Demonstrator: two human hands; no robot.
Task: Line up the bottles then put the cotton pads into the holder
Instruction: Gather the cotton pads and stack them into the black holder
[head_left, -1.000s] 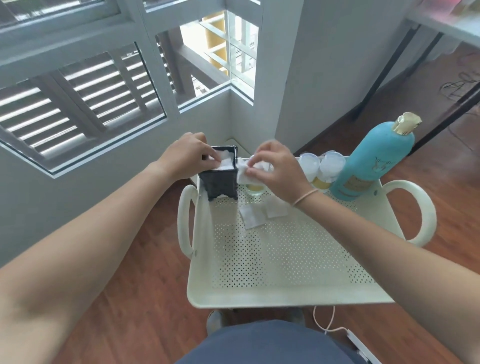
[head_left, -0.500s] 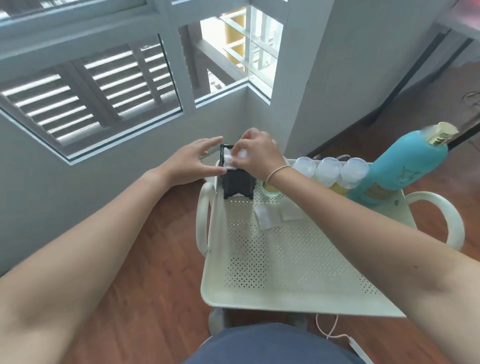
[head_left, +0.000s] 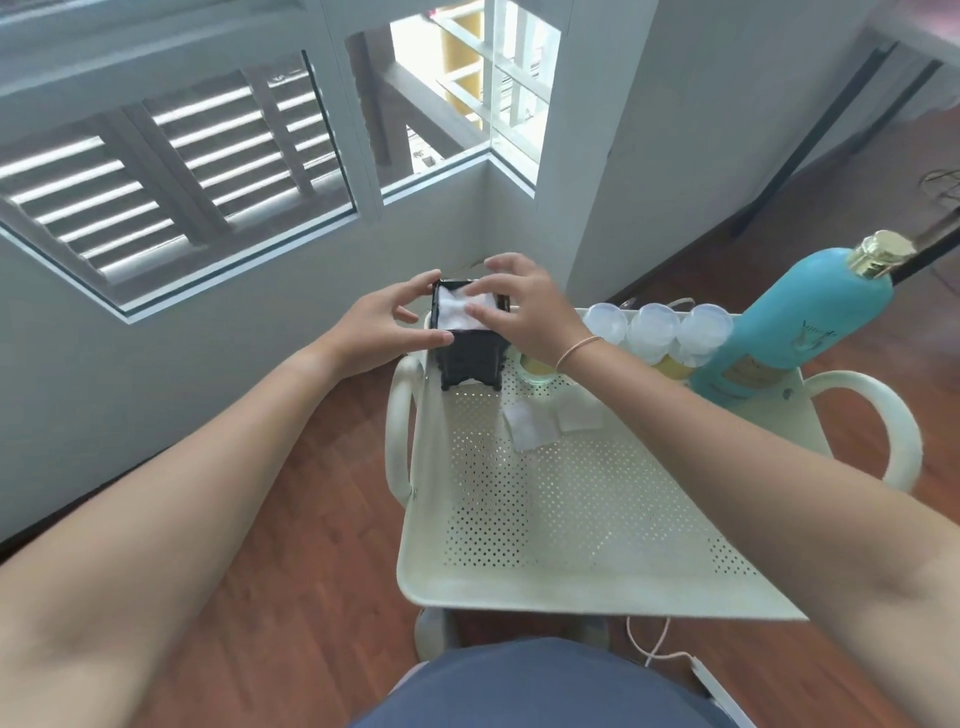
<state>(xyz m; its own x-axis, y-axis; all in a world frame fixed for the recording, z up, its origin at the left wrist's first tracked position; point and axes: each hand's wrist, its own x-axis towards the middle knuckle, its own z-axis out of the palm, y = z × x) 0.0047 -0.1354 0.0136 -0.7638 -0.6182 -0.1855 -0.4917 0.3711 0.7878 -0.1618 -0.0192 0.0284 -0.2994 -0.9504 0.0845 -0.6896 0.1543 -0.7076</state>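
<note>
A black square holder (head_left: 470, 358) stands at the far left corner of the cream perforated tray (head_left: 571, 519). White cotton pads (head_left: 457, 310) lie in its open top. My left hand (head_left: 384, 325) rests against the holder's left side, fingers spread around it. My right hand (head_left: 524, 306) reaches over the top, its fingertips pressing on the pads. Two loose cotton pads (head_left: 532, 426) lie on the tray just in front. Small clear-capped bottles (head_left: 654, 327) stand in a row along the far edge, and a tall turquoise bottle (head_left: 795, 327) with a gold cap ends the row at the right.
The tray has looped handles on the left (head_left: 400, 426) and the right (head_left: 883, 421). A small bottle with yellow liquid (head_left: 537, 369) is partly hidden under my right wrist. Wooden floor surrounds the cart, with a white wall and window behind and a cable (head_left: 654, 644) below.
My right hand has brought a pad over the holder and laid it in the top, and now presses on it. My left hand has slid to the holder's side. The camera has shifted.
</note>
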